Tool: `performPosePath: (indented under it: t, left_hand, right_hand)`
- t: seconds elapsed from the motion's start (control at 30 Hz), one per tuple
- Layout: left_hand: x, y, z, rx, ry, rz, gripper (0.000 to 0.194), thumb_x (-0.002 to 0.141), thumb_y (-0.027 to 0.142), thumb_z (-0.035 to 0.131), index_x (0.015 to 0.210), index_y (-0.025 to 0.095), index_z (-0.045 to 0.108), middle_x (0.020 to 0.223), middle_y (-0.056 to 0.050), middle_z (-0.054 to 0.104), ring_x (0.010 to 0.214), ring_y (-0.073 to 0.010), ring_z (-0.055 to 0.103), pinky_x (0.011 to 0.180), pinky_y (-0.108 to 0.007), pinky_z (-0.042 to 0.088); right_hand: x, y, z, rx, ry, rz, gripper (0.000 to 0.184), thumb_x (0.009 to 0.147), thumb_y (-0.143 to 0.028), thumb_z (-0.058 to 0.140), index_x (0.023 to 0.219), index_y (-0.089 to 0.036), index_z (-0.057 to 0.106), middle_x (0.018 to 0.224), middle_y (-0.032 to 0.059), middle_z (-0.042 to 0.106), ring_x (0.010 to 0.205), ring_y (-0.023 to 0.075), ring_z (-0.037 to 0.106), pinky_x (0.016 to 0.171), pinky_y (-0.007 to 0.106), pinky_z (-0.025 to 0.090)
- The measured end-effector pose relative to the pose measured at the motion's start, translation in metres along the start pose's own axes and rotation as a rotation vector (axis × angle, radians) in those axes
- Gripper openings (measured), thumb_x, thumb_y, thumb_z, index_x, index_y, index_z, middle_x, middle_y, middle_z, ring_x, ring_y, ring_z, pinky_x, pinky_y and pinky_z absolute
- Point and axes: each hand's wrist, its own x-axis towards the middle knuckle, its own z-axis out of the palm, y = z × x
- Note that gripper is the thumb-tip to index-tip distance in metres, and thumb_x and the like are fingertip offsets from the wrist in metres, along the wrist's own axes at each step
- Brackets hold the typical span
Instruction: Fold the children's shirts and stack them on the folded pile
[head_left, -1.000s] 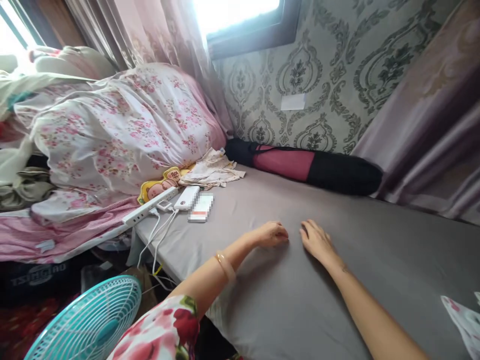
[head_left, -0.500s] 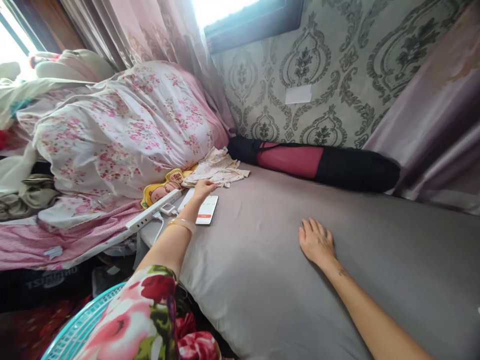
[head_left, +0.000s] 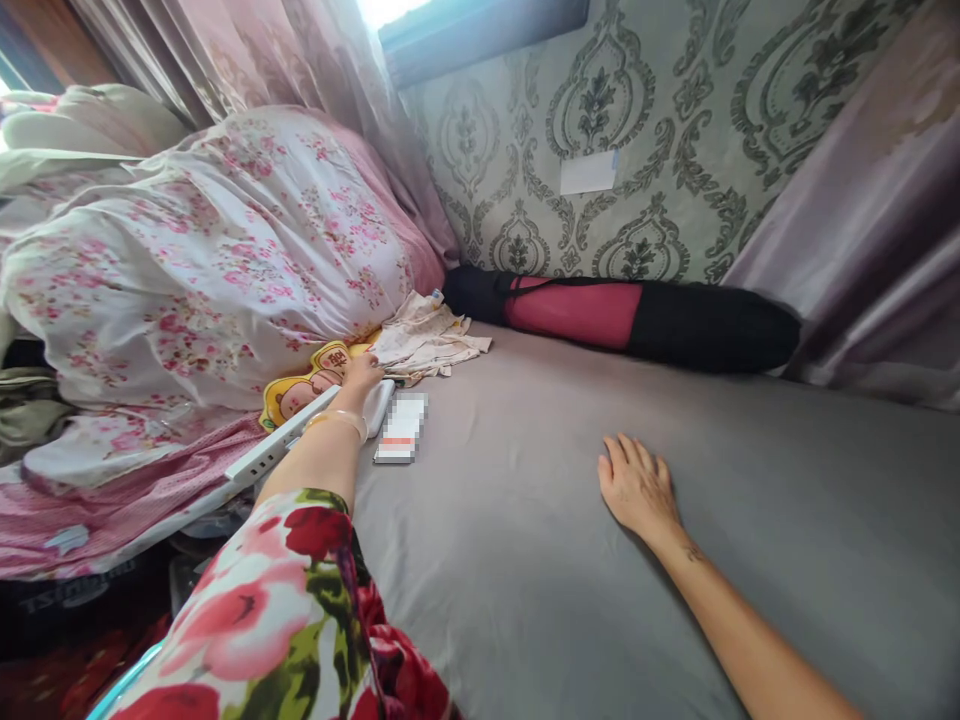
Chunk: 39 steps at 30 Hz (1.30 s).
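Note:
My left hand (head_left: 363, 372) reaches far out to the left edge of the grey bed sheet (head_left: 570, 560). It rests over the end of a white power bank (head_left: 380, 400), beside a yellow cartoon cushion (head_left: 300, 385); its fingers curl down, and I cannot see what they grip, if anything. A phone (head_left: 400, 428) lies just right of that wrist. My right hand (head_left: 636, 485) lies flat on the sheet with fingers spread, holding nothing.
A white power strip (head_left: 270, 452) lies by the bed's left edge. A floral quilt bundle (head_left: 217, 250) is piled at the left. Crumpled cream cloth (head_left: 424, 340) and a black and pink roll bag (head_left: 630, 320) lie along the patterned wall. Curtains hang at the right.
My left hand left the middle of the sheet, reached to the phone, then shifted a little left onto the power bank. My right hand stayed flat in place.

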Motion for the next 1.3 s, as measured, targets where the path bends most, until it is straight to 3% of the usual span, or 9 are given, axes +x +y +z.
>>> performPosePath:
  t: [0.2, 0.4, 0.47, 0.53, 0.73, 0.83, 0.9, 1.13, 1.3]
  left_hand:
    - [0.009, 0.003, 0.007, 0.072, -0.016, -0.084, 0.021, 0.066, 0.015, 0.073, 0.083, 0.013, 0.061, 0.095, -0.011, 0.067, 0.108, -0.032, 0.057, 0.096, -0.044, 0.044]
    - [0.018, 0.026, -0.005, -0.048, 0.053, -0.065, 0.021, 0.057, 0.01, 0.069, 0.057, 0.018, 0.05, 0.082, -0.014, 0.066, 0.105, -0.0366, 0.058, 0.093, -0.045, 0.042]
    - [0.019, 0.042, -0.01, -0.19, 0.12, -0.053, 0.018, 0.058, 0.012, 0.066, 0.059, 0.019, 0.05, 0.081, -0.011, 0.065, 0.107, -0.0351, 0.056, 0.094, -0.044, 0.041]
    - [0.019, 0.062, -0.013, -0.499, 0.175, -0.026, 0.012, 0.059, 0.015, 0.063, 0.064, 0.019, 0.052, 0.079, -0.007, 0.063, 0.101, -0.03, 0.057, 0.091, -0.04, 0.042]
    - [0.004, 0.124, -0.007, -0.914, 0.054, 0.063, 0.015, 0.06, 0.021, 0.058, 0.074, 0.016, 0.056, 0.065, 0.001, 0.056, 0.067, -0.0167, 0.056, 0.067, -0.028, 0.045]
    - [-0.021, 0.155, 0.0, -1.325, -0.12, 0.138, 0.015, 0.056, 0.016, 0.057, 0.071, 0.016, 0.055, 0.063, 0.002, 0.055, 0.062, -0.0133, 0.054, 0.062, -0.024, 0.043]
    - [-0.043, 0.176, 0.007, -1.482, -0.233, 0.162, 0.015, 0.055, 0.014, 0.057, 0.07, 0.016, 0.056, 0.062, 0.002, 0.055, 0.059, -0.0113, 0.052, 0.059, -0.022, 0.041]
    - [-0.14, 0.234, 0.03, -1.433, -0.594, 0.191, 0.013, 0.064, 0.018, 0.058, 0.077, 0.016, 0.058, 0.061, 0.004, 0.053, 0.055, -0.0102, 0.049, 0.053, -0.022, 0.037]
    - [-0.207, 0.26, 0.041, -1.364, -0.799, 0.278, 0.012, 0.067, 0.025, 0.059, 0.077, 0.017, 0.058, 0.065, 0.004, 0.053, 0.057, -0.0102, 0.049, 0.053, -0.022, 0.038]
  right_hand:
    - [-0.001, -0.003, -0.005, -0.003, 0.0, 0.008, 0.049, 0.1, -0.031, 0.028, 0.138, -0.012, 0.052, 0.147, 0.0156, 0.047, 0.137, 0.0315, 0.039, 0.112, 0.053, 0.026]
    - [-0.002, -0.002, -0.006, -0.005, 0.01, 0.008, 0.049, 0.1, -0.031, 0.028, 0.138, -0.012, 0.052, 0.147, 0.0152, 0.048, 0.137, 0.0309, 0.039, 0.112, 0.052, 0.024]
    - [-0.002, -0.001, -0.005, -0.005, 0.014, 0.007, 0.049, 0.099, -0.031, 0.028, 0.137, -0.012, 0.053, 0.147, 0.0152, 0.048, 0.136, 0.0308, 0.039, 0.112, 0.052, 0.024]
    - [-0.001, -0.001, -0.004, 0.0, 0.016, 0.008, 0.049, 0.099, -0.031, 0.028, 0.137, -0.012, 0.053, 0.147, 0.0153, 0.048, 0.136, 0.0309, 0.039, 0.112, 0.052, 0.024]
    - [-0.001, -0.003, -0.004, 0.026, 0.01, 0.025, 0.049, 0.099, -0.031, 0.031, 0.138, -0.012, 0.052, 0.147, 0.0157, 0.047, 0.137, 0.0312, 0.038, 0.112, 0.052, 0.025]
    - [-0.001, -0.004, -0.006, 0.04, 0.006, 0.029, 0.048, 0.099, -0.031, 0.032, 0.139, -0.013, 0.052, 0.148, 0.0147, 0.047, 0.138, 0.0305, 0.038, 0.112, 0.051, 0.024]
    - [-0.002, -0.003, -0.007, 0.054, 0.0, 0.034, 0.048, 0.099, -0.031, 0.032, 0.139, -0.013, 0.052, 0.148, 0.014, 0.047, 0.138, 0.0298, 0.038, 0.113, 0.051, 0.024]
    - [-0.002, 0.004, -0.007, 0.217, -0.004, 0.05, 0.045, 0.099, -0.032, 0.034, 0.135, -0.014, 0.054, 0.145, 0.0145, 0.05, 0.137, 0.0277, 0.04, 0.115, 0.05, 0.023]
    - [0.001, 0.016, -0.01, 0.618, 0.108, 0.095, 0.05, 0.092, -0.028, 0.041, 0.141, -0.017, 0.047, 0.138, 0.0152, 0.057, 0.126, 0.0238, 0.053, 0.106, 0.044, 0.04]
